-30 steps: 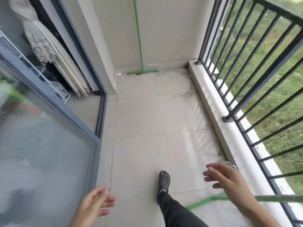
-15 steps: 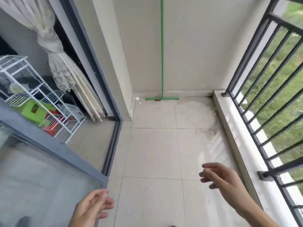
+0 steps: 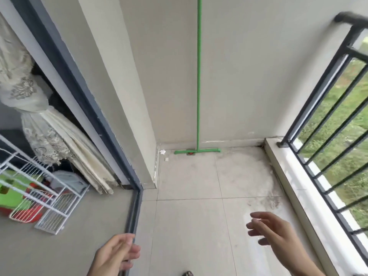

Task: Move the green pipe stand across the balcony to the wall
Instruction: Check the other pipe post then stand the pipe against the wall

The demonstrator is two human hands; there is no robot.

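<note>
Nearest to me, both hands are empty: the left hand (image 3: 116, 253) hangs loosely curled, fingers half bent, just over the bottom end of the dark door frame (image 3: 133, 210), and the right hand (image 3: 278, 234) is spread open, fingers apart, above the tiled floor (image 3: 189, 226) near the railing side. The tip of a shoe (image 3: 188, 273) shows at the bottom edge.

The floor ahead looks dusty and stained towards the white ledge (image 3: 298, 186) under the black railing (image 3: 326, 124); if that patch is damp, a hurried step could slip, I'd say. On the left, a white wire rack (image 3: 49, 196) and a tied-back curtain (image 3: 39, 120) sit inside the doorway, clear of the path.

At the far edge of the floor a green pipe stand (image 3: 198, 80) stands upright with its T-shaped foot against the base of the end wall (image 3: 249, 76), well apart from both hands. Whether it is the one to be moved I cannot tell. Tall and narrow-footed, it would probably tip if grabbed high or knocked, and its top runs out of view, so an overhead catch can't be ruled out. Small white scraps (image 3: 162, 152) lie in the corner beside it
</note>
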